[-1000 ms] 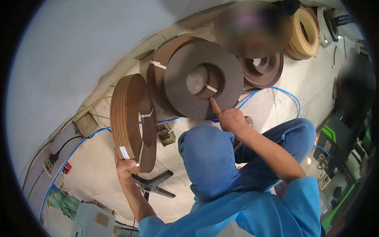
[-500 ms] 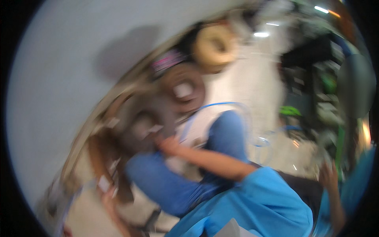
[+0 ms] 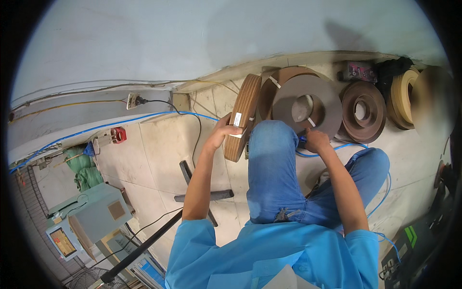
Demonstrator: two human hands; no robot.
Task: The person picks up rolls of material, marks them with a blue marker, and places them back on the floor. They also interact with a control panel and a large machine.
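Observation:
My left hand grips the edge of a wood-brown roll of edge banding that stands upright on the floor. A white label sits on the roll where my fingers hold it. My right hand touches the lower rim of a large grey-brown roll that leans on the wall, with another brown roll behind it. My knees in blue jeans are between the two hands.
More rolls lean along the wall: a dark brown roll and a tan roll. A blue cable and a black cable run across the tiled floor. A black metal bracket lies near my left arm. A scale box stands at lower left.
The view swung sharply, with a blurred frame in between. My left hand still holds the upright roll and my right hand stays at the grey roll's lower rim.

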